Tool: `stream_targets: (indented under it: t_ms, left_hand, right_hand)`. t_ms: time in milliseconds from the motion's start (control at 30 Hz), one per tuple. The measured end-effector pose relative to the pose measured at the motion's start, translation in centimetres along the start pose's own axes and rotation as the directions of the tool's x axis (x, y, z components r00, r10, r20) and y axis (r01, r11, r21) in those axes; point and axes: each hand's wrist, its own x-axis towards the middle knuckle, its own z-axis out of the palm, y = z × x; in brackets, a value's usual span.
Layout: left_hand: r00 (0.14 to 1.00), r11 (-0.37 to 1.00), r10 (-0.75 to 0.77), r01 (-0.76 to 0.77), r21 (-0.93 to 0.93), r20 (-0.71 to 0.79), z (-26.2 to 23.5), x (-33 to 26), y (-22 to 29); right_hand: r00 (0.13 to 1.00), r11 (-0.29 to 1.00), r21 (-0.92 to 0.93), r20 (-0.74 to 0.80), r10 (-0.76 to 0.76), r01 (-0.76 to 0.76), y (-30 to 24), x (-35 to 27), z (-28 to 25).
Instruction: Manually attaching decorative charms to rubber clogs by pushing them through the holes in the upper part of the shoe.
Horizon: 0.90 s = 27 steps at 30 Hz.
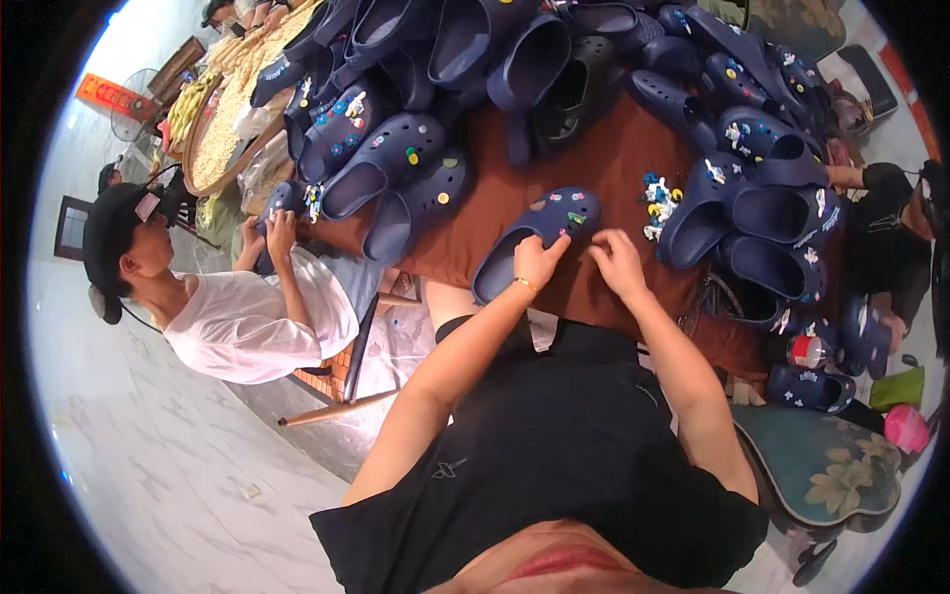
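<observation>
A navy blue foam clog (505, 259) lies on the brown cloth before me, its toe pointing away and to the right, with several small colourful charms on its upper. My left hand (539, 264) grips the clog at the rim of its opening, fingers bent over the upper. Just right of the toe is my right hand (619, 265), its fingers loosely curved and thumb apart from them; I see nothing in it. A pile of loose charms (661, 205), white, yellow and blue, sits on the cloth beyond my right hand.
Navy clogs (386, 158) are heaped along the far side, with more clogs (767, 213) stacked at the right. At left a seated person (237, 307) in white handles another clog. A brown cloth (445, 247) covers the table. A bottle (811, 350) and flowered chair (821, 460) are at right.
</observation>
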Motion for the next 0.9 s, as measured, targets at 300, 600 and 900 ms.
stream_targets:
  t_ms: [300, 600, 900]
  left_hand:
    - [0.948, 0.749, -0.285, 0.130, -0.650, -0.139, 0.1, 0.3, 4.0]
    - [0.968, 0.640, 0.093, 0.120, -0.759, 0.232, -0.1, -1.7, 8.2]
    - [0.933, 0.941, 0.338, -0.334, 0.050, -0.128, -2.2, -1.7, -2.8]
  right_hand:
    - [0.872, 0.917, 0.203, 0.432, 0.231, -0.344, -2.4, -3.6, 0.9]
    - [0.974, 0.941, 0.287, -0.082, 0.212, -0.180, -5.1, -2.9, 1.8]
    - [0.957, 0.970, 0.222, -0.289, -0.030, 0.097, -1.4, 15.5, -6.7]
